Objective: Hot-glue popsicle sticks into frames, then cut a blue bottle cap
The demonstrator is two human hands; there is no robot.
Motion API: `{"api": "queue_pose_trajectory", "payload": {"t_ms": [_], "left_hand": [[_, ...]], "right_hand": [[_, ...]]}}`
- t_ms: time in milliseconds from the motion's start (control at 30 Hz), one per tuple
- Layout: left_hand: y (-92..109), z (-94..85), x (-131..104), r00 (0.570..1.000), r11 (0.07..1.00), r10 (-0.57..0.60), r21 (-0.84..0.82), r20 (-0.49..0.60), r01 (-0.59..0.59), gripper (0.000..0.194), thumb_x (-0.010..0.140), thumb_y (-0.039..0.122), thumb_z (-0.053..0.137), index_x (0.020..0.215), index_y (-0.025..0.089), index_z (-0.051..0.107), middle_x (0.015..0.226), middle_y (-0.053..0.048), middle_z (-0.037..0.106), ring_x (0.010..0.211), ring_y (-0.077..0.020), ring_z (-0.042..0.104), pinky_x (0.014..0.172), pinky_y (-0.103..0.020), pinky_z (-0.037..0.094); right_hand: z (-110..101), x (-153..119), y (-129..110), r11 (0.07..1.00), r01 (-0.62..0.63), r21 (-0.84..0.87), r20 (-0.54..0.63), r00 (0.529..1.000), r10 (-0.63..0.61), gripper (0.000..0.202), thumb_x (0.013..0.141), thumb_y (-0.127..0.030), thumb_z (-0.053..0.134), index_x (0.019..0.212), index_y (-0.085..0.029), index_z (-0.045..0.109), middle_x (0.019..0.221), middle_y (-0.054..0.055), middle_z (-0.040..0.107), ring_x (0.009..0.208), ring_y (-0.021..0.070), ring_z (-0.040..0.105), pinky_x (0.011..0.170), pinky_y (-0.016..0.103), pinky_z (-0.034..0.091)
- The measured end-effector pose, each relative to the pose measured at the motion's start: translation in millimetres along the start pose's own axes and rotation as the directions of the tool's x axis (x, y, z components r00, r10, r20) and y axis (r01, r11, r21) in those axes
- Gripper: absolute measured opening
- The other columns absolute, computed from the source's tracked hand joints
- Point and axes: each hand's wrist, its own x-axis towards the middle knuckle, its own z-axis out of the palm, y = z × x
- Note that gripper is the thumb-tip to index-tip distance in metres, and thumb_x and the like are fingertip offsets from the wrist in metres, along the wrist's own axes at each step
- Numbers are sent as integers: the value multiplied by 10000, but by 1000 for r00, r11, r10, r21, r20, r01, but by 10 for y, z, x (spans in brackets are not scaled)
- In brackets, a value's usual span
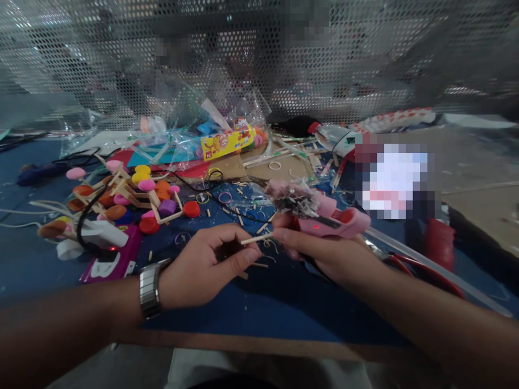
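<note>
In the head view, we hold our left hand (203, 265) curled above the near edge of the blue surface (259, 324), thumb and forefinger close together at a thin pale wooden stick (257, 238); whether that grip pinches it, we cannot tell. The stick bridges the gap to our right hand (324, 251), whose grip is wrapped round a pink plastic glue gun (330, 229) with a small red light. Toward the surface's left edge, we see a pale stick frame with coloured discs (146, 185); toward the far edge lies a yellow printed wrapper (229, 143).
</note>
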Motion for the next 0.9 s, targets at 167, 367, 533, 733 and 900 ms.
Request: {"api": "queue_pose_trajectory", "payload": {"t_ms": [167,367,533,733,900], "left_hand": [[-5,-8,3,999,995,-27,-93,-42,23,248,959,339,642,835,129,683,745,-6,651,645,-87,569,607,-172,491],[-4,-39,12,996,995,-1,-104,-94,-8,247,946,289,669,742,151,689,741,-2,670,677,-90,585,643,-180,469],[-54,-55,6,998,996,0,-90,-61,-5,366,1000,373,611,720,148,683,708,-8,644,665,-103,542,655,-216,439],[-83,-34,10,997,981,-49,-192,-58,37,525,976,631,570,787,147,649,716,0,599,649,-110,521,616,-223,444],[-34,1,-8,999,1000,-15,14,28,15,302,917,427,720,829,140,680,719,-3,660,632,-112,596,577,-200,469]], "right_hand": [[-1,0,-4,1000,6,12,-35,999,-6,337,624,-391,932,777,-221,685,611,-56,613,470,92,514,455,229,420],[3,15,-1,1000,5,27,-49,999,-4,344,644,-397,920,803,-227,667,566,-66,594,478,100,511,465,234,409],[-7,13,23,998,1,70,-23,1000,0,364,666,-443,916,810,-232,657,563,-65,585,482,101,504,464,234,399],[-34,8,62,999,47,-6,93,995,-46,310,739,-432,876,753,-224,647,707,-40,617,529,86,506,475,224,394],[-27,-15,3,962,177,-207,244,962,-125,210,815,-372,809,747,-224,677,716,-19,619,626,122,546,563,254,432]]}}
